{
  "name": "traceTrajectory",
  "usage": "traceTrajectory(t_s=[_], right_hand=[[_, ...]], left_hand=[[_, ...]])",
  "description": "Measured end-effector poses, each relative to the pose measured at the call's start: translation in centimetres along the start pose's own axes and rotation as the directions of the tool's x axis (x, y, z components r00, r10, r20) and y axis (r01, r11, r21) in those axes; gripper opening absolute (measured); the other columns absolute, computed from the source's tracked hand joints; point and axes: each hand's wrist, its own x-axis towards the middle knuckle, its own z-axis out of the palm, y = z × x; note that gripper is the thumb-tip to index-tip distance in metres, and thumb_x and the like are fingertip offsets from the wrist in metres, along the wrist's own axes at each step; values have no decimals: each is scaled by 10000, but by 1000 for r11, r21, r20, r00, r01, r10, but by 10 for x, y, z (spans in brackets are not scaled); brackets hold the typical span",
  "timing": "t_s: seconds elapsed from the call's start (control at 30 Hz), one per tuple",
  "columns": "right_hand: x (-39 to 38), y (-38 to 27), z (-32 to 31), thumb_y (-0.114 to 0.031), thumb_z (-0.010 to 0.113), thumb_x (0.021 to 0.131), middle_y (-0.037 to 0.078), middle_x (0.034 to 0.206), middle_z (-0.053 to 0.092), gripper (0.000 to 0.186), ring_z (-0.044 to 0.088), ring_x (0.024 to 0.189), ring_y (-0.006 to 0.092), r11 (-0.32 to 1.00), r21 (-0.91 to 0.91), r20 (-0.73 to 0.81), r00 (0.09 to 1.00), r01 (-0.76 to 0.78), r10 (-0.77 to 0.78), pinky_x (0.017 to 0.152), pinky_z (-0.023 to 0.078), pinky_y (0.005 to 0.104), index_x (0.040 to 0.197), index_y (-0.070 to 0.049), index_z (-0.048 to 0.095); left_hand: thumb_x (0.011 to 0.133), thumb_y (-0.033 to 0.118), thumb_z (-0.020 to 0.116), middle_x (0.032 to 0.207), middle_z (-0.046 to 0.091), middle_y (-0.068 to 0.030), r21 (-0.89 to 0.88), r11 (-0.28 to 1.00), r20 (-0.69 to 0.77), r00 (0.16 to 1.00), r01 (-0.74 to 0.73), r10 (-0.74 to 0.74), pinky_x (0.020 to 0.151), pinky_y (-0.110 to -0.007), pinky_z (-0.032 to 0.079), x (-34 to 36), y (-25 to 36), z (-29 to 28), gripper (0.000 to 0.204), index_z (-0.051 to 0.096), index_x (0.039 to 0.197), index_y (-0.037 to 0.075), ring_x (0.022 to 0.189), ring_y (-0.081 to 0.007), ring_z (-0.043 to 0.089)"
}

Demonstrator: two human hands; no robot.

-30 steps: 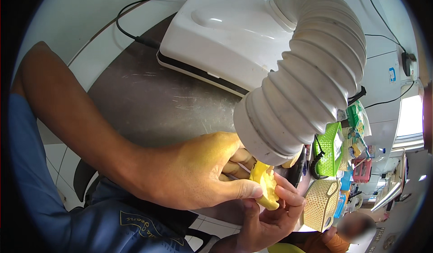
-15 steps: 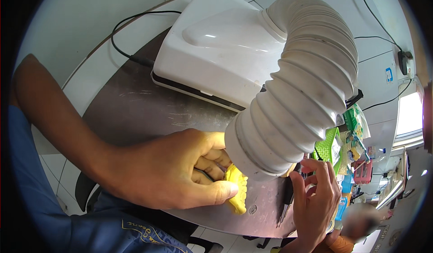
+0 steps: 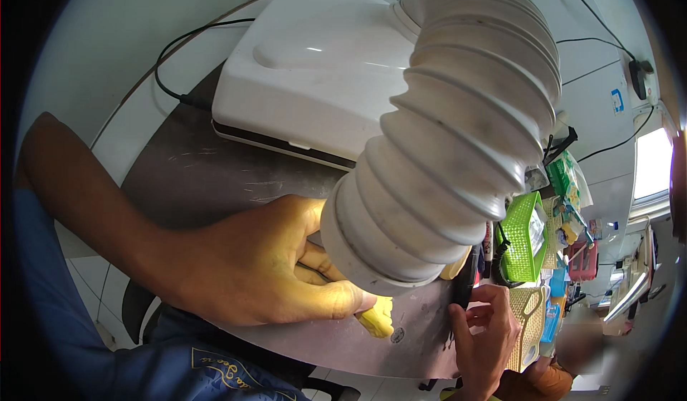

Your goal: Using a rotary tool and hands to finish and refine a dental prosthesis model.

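My left hand (image 3: 265, 265) is closed around a yellow dental cast (image 3: 377, 318), pinching it between thumb and bent fingers. Only the cast's bumpy end shows past the thumb. It is held over the table's front part, just below the mouth of a ribbed white hose (image 3: 444, 143), in yellowish light. Farther right, my right hand (image 3: 490, 333) has its fingers bent, thumb and forefinger at the lower end of a slim black tool (image 3: 467, 278). The grip looks like a pinch, though the contact is partly hidden.
A white box-shaped machine (image 3: 315, 79) carries the hose and stands on the brown table (image 3: 179, 158). A green basket (image 3: 521, 240) and a beige woven basket (image 3: 526, 326) lie right. A black cable (image 3: 161, 65) runs behind the machine. Another person (image 3: 544, 379) is at far right.
My left hand with the dental cast has shifted slightly left, and less of the cast shows. My right hand has moved down and a little left. The hose and machine appear farther left in view.
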Motion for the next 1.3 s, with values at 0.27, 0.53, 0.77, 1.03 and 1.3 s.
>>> traceTrajectory(t_s=[0.27,0.53,0.77,1.03,1.3], right_hand=[[3,-31,-14,-139,702,858,76,856,680,324,628,640,151,950,93,-29,954,299,-297,573,511,259,1156,-60,605],[23,-56,52,-137,572,942,74,797,658,199,617,715,103,596,802,107,972,38,-207,645,481,212,926,61,579],[30,-50,45,-41,631,864,103,918,688,184,637,852,122,578,816,233,927,-22,-294,748,498,240,996,88,633],[29,-48,46,-8,658,827,115,927,690,180,644,864,135,509,852,297,913,-121,-280,780,511,260,969,100,644],[29,-46,46,0,652,832,113,900,689,163,647,829,135,501,853,314,909,-144,-273,764,517,256,957,104,641]], left_hand=[[917,177,627,1104,616,-150,136,988,3,997,-79,79,878,-242,497,4,-11,3,471,390,1257,-46,1015,-166,640],[904,153,642,1261,529,-156,66,993,7,995,-98,98,913,-268,491,5,-19,-2,537,348,1310,-41,1058,-173,622],[891,143,657,1277,516,-161,135,990,-13,999,-27,29,969,-298,481,-1,-5,2,554,354,1315,-47,1115,-192,590],[888,149,664,1214,564,-152,177,984,-17,1000,4,-1,998,-311,469,0,-4,3,517,387,1280,-43,1135,-193,571],[881,165,681,1218,563,-155,184,981,-53,998,54,-44,986,-292,464,-1,-4,5,544,371,1271,-53,1131,-189,573]])
